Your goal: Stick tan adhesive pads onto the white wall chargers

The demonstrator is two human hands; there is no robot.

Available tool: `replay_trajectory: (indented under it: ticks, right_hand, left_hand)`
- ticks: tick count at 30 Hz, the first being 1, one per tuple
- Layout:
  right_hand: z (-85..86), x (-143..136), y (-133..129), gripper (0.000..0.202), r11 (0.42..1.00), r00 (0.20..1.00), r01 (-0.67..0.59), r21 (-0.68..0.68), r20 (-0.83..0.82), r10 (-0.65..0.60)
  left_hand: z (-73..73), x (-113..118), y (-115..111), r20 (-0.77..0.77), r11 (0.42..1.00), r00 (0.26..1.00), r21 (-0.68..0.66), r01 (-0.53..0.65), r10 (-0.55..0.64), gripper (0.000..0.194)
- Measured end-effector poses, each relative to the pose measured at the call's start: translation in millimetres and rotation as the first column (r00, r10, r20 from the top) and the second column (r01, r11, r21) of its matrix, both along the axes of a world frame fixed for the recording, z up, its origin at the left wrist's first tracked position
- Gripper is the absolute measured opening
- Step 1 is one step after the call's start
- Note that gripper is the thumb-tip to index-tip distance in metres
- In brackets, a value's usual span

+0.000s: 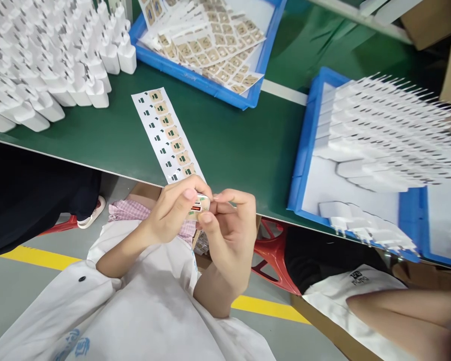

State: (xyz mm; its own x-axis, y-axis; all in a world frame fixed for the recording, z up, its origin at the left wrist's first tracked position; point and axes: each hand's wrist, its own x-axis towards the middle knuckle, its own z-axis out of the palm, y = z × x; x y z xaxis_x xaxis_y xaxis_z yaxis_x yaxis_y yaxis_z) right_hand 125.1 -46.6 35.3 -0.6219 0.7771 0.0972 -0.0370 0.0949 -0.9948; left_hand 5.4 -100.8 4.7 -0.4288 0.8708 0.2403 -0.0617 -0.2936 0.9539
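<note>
Just in front of the table edge, a small charger (197,207) with two port slots, one red inside, faces up between my hands. A tan sticker with green marks covers its port face. My left hand (169,213) is closed around the charger, thumb near its left edge. My right hand (229,220) has its thumb on the face's lower right edge and its index fingertip by the upper right edge. Fingers hide most of the charger's body. Directly beyond the hands lies a white sheet of tan stickers (172,133), its left column peeled away.
White plug chargers (75,75) stand in rows at left. A blue tray (199,80) of sticker sheets (218,45) sits at the back. At right, another blue tray (304,150) holds more chargers (376,135). Another person's arm (406,313) is at lower right.
</note>
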Motion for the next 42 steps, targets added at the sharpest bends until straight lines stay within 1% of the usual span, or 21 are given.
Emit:
replay_trajectory:
  ticks: [2, 5, 7, 9, 12, 14, 16, 19, 21, 26, 32, 35, 37, 39, 40, 41, 42]
  right_hand:
    - [-2.0, 2, 5, 0.022, 0.998, 0.999, -0.039, -0.057, -0.036, 0.037]
    - [-3.9, 3, 12, 0.021, 0.991, 0.995, -0.068, -0.115, -0.082, 0.059]
    - [-3.6, 2, 14, 0.022, 0.990, 0.994, -0.066, -0.128, -0.098, 0.053]
    - [-2.7, 1, 13, 0.022, 0.991, 0.993, -0.059, -0.122, -0.110, 0.046]
    - [-1.8, 2, 8, 0.018, 0.998, 0.994, -0.014, -0.063, -0.111, 0.007]
    - [-1.5, 5, 4, 0.017, 0.999, 0.997, 0.019, -0.027, -0.070, -0.021]
    - [-0.6, 7, 2, 0.023, 1.000, 1.000, -0.001, -0.023, -0.010, 0.001]
    - [1.9, 8, 4, 0.027, 0.996, 0.996, -0.076, -0.050, 0.041, 0.078]
    - [3.6, 9, 7, 0.027, 0.992, 0.993, -0.110, -0.068, 0.038, 0.113]
    - [4.4, 9, 9, 0.024, 0.979, 0.988, -0.152, -0.138, -0.017, 0.151]
    - [4.2, 9, 5, 0.023, 0.975, 0.990, -0.143, -0.169, -0.035, 0.139]
    - [2.4, 9, 5, 0.021, 0.973, 0.987, -0.162, -0.166, -0.048, 0.156]
    - [-0.9, 11, 6, 0.019, 0.975, 0.983, -0.179, -0.134, -0.068, 0.171]
    - [-5.5, 14, 6, 0.025, 0.985, 0.983, -0.169, -0.028, -0.082, 0.166]
    - [-7.8, 15, 7, 0.032, 0.986, 0.984, -0.149, 0.071, -0.084, 0.155]
    - [-9.8, 16, 7, 0.036, 0.972, 0.987, -0.117, 0.203, -0.087, 0.136]
    - [-11.3, 17, 9, 0.038, 0.933, 0.989, -0.076, 0.352, -0.093, 0.116]
  left_hand:
    - [0.6, -2, 1, 0.063, 1.000, 0.998, 0.000, 0.031, -0.031, 0.052]
    - [1.5, -7, 3, 0.151, 0.988, 0.976, 0.020, 0.154, -0.156, 0.049]
    - [0.2, -12, 3, 0.146, 0.974, 0.963, 0.035, 0.225, -0.228, 0.043]
    - [-3.7, -15, 3, 0.121, 0.966, 0.958, 0.049, 0.255, -0.259, 0.038]
    - [-13.5, -14, 3, 0.115, 0.964, 0.959, 0.083, 0.252, -0.261, 0.035]
    - [-20.2, -12, 3, 0.090, 0.969, 0.967, 0.092, 0.228, -0.236, 0.035]
    - [-25.5, -10, 3, 0.031, 0.975, 0.979, 0.100, 0.199, -0.203, 0.034]
    - [-29.4, -10, 3, -0.047, 0.976, 0.985, 0.130, 0.173, -0.169, 0.030]
    - [-29.6, -10, 1, -0.075, 0.976, 0.984, 0.136, 0.168, -0.159, 0.031]
    - [-26.9, -9, -1, -0.112, 0.983, 0.981, 0.070, 0.168, -0.159, 0.037]
    - [-23.1, -9, -4, -0.095, 0.981, 0.977, 0.024, 0.194, -0.191, 0.038]
    - [-20.9, -9, -4, -0.038, 0.980, 0.980, 0.025, 0.198, -0.197, 0.038]
    - [-18.9, -8, -3, 0.004, 0.981, 0.981, 0.042, 0.191, -0.191, 0.039]
    - [-16.2, -6, -3, 0.034, 0.986, 0.987, 0.057, 0.157, -0.159, 0.039]
    - [-14.6, -5, -2, 0.049, 0.989, 0.989, 0.061, 0.135, -0.138, 0.039]
    - [-13.0, -4, -2, 0.067, 0.992, 0.991, 0.059, 0.114, -0.118, 0.040]
    - [-11.2, -4, -3, 0.084, 0.994, 0.991, 0.048, 0.100, -0.104, 0.042]
